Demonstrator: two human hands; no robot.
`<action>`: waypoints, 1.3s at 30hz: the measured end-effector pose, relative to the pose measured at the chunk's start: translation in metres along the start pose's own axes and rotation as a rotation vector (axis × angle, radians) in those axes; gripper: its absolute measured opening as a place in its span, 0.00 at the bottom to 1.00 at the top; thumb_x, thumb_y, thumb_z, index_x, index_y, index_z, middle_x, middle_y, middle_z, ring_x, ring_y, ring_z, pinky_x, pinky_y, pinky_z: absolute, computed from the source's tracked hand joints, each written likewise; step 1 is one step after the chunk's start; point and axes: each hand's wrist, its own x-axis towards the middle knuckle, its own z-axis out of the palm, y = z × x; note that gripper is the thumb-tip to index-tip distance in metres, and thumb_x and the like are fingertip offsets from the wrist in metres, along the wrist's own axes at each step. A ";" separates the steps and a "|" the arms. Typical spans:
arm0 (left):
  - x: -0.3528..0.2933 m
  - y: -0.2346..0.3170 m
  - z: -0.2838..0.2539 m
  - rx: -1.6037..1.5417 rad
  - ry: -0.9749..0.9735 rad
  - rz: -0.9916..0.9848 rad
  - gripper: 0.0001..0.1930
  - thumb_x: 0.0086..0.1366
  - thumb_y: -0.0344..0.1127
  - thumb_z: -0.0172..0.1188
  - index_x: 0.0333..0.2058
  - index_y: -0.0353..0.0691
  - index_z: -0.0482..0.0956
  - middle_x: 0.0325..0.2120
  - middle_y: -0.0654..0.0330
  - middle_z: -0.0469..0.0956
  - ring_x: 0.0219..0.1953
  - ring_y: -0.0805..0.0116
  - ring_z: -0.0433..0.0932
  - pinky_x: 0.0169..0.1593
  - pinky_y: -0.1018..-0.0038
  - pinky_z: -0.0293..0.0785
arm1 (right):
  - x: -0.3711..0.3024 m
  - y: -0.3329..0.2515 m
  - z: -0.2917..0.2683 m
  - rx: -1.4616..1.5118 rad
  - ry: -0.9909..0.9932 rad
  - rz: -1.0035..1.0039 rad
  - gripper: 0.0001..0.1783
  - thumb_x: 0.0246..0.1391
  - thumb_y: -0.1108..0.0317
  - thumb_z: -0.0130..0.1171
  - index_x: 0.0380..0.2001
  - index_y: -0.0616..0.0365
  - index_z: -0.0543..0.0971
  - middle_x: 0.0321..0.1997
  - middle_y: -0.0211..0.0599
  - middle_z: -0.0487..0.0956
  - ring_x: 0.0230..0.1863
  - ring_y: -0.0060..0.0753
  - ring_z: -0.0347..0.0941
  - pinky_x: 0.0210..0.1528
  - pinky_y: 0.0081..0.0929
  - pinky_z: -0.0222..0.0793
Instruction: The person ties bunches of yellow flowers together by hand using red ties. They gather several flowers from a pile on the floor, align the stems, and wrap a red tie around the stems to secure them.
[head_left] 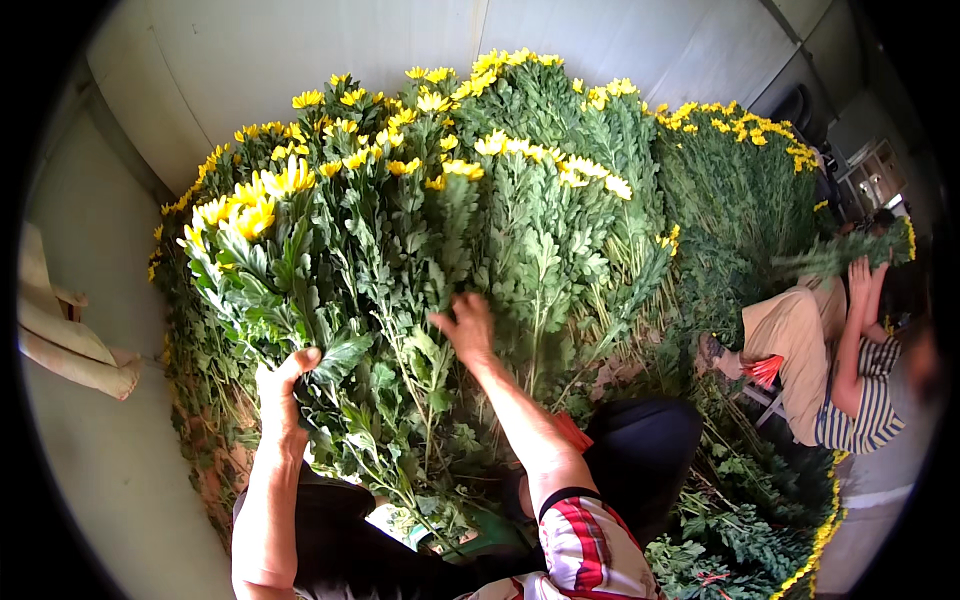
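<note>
My left hand (283,390) is closed around the stems of a bunch of yellow chrysanthemums (262,275), thumb on top. The bunch stands nearly upright, its bright heads level at the top and its leaves dark green. To the right, my right hand (466,326) reaches in among leafy stems, fingers apart and slightly blurred, at the lower part of the standing chrysanthemums (530,240). Nothing shows in its grasp. Loose leafy stems (400,440) lie between my forearms, over my lap.
Chrysanthemums stand massed along a pale wall (330,45), with another big stack (735,190) farther right. At the right a seated co-worker (860,380) in a striped top handles a bunch. More cut stems (750,540) lie at lower right. A pale cloth-like item (75,350) is at the left wall.
</note>
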 end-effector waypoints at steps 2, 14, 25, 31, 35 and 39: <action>0.000 -0.001 -0.006 -0.013 0.058 0.024 0.15 0.47 0.30 0.66 0.35 0.36 0.74 0.24 0.64 0.75 0.23 0.72 0.75 0.29 0.74 0.76 | 0.024 0.005 -0.025 0.037 0.349 0.073 0.32 0.47 0.47 0.66 0.52 0.52 0.73 0.53 0.40 0.70 0.56 0.39 0.61 0.53 0.41 0.61; 0.000 0.000 0.002 -0.015 0.031 -0.059 0.16 0.45 0.30 0.69 0.33 0.33 0.77 0.24 0.60 0.77 0.22 0.70 0.76 0.28 0.72 0.78 | 0.044 0.097 -0.078 -0.079 0.037 0.630 0.38 0.51 0.65 0.61 0.64 0.50 0.58 0.54 0.52 0.68 0.55 0.52 0.68 0.49 0.45 0.72; 0.006 -0.005 -0.004 0.033 -0.084 -0.043 0.14 0.46 0.34 0.69 0.31 0.38 0.78 0.23 0.65 0.76 0.23 0.72 0.75 0.29 0.75 0.74 | 0.016 0.061 -0.119 1.285 0.200 0.634 0.26 0.60 0.57 0.56 0.58 0.53 0.68 0.42 0.34 0.75 0.32 0.22 0.71 0.20 0.17 0.66; 0.007 -0.006 -0.013 -0.057 -0.149 0.031 0.17 0.46 0.30 0.70 0.36 0.34 0.78 0.28 0.63 0.79 0.31 0.73 0.77 0.42 0.75 0.73 | -0.033 0.007 -0.134 1.341 -0.117 0.592 0.22 0.63 0.51 0.50 0.51 0.54 0.73 0.48 0.45 0.77 0.42 0.35 0.76 0.36 0.28 0.72; 0.013 -0.018 -0.003 -0.149 -0.183 0.140 0.18 0.47 0.29 0.71 0.38 0.35 0.77 0.31 0.64 0.79 0.32 0.74 0.76 0.42 0.75 0.73 | -0.073 -0.062 -0.163 1.393 -0.056 0.516 0.11 0.61 0.71 0.50 0.46 0.57 0.76 0.40 0.40 0.78 0.35 0.32 0.75 0.32 0.24 0.74; 0.013 -0.021 0.003 -0.271 -0.170 0.163 0.13 0.52 0.25 0.65 0.38 0.35 0.77 0.31 0.64 0.79 0.32 0.74 0.76 0.39 0.76 0.73 | -0.112 -0.158 -0.156 1.402 -0.138 0.286 0.15 0.59 0.70 0.57 0.50 0.54 0.76 0.35 0.29 0.78 0.27 0.18 0.69 0.28 0.18 0.69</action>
